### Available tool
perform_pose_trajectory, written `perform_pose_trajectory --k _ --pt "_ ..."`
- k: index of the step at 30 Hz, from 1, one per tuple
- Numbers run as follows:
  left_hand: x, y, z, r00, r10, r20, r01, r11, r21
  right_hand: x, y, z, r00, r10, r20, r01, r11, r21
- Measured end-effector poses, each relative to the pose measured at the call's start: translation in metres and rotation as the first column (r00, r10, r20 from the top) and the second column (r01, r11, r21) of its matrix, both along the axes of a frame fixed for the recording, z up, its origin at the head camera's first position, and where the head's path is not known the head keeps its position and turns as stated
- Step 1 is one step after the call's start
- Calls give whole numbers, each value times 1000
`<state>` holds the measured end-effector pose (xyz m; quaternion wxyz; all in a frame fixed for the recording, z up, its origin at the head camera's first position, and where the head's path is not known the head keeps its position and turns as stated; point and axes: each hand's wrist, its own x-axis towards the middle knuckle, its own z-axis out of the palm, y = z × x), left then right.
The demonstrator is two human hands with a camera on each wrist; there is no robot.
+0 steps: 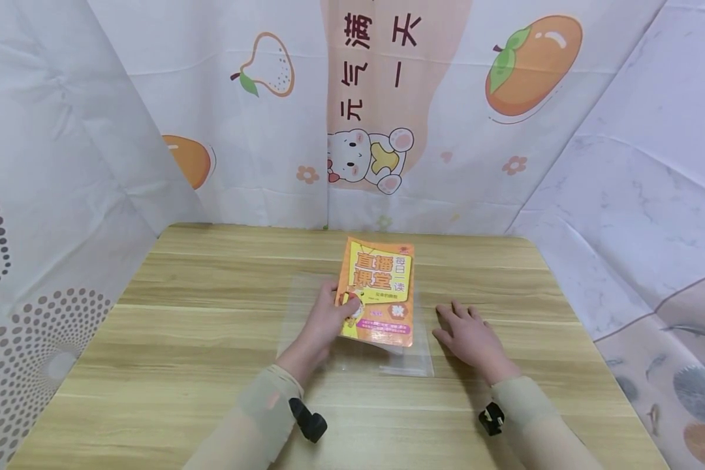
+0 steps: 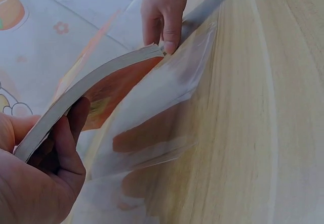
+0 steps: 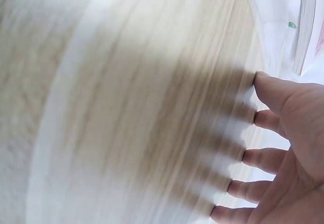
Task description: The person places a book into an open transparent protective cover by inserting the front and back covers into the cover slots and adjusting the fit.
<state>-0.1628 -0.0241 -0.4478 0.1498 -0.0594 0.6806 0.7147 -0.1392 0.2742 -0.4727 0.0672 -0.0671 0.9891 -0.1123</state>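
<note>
An orange and yellow paperback book point(image 1: 382, 294) is held by its left edge in my left hand point(image 1: 328, 316), thumb on the cover and fingers beneath. In the left wrist view the book point(image 2: 96, 87) is bowed and raised at a tilt. Under it a clear plastic sleeve point(image 1: 408, 365) lies flat on the table. My right hand point(image 1: 472, 336) rests to the right of the sleeve, fingers spread and fingertips on the wood. Nothing is in that hand; the right wrist view shows its fingertips point(image 3: 260, 77) on the tabletop.
The wooden table point(image 1: 200, 326) meets a printed curtain point(image 1: 270, 130) along its back edge. White patterned cloths hang at the left point(image 1: 53, 163) and right point(image 1: 652, 163) sides. A black wrist strap point(image 1: 308, 421) is worn on the left forearm, another black device point(image 1: 491, 418) on the right.
</note>
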Motion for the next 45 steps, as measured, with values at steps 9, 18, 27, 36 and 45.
perform_pose_trajectory --k 9,18,27,36,45 --pt "4 8 -6 1000 -23 5 23 999 39 0 0 -4 1000 1 -14 -1 1000 11" --pt "5 8 -14 996 -87 17 85 993 85 0 0 -4 1000 7 -15 -7 1000 0" --pt "8 11 -24 993 -115 40 117 993 -30 2 -2 -1 1000 16 -13 -16 1000 6" --pt "12 12 -22 993 -105 59 111 986 -120 3 -2 -3 1000 10 10 -10 1000 3" --pt "16 8 -21 992 -106 72 121 962 -247 4 -3 -4 1000 2 3 -2 1000 -1"
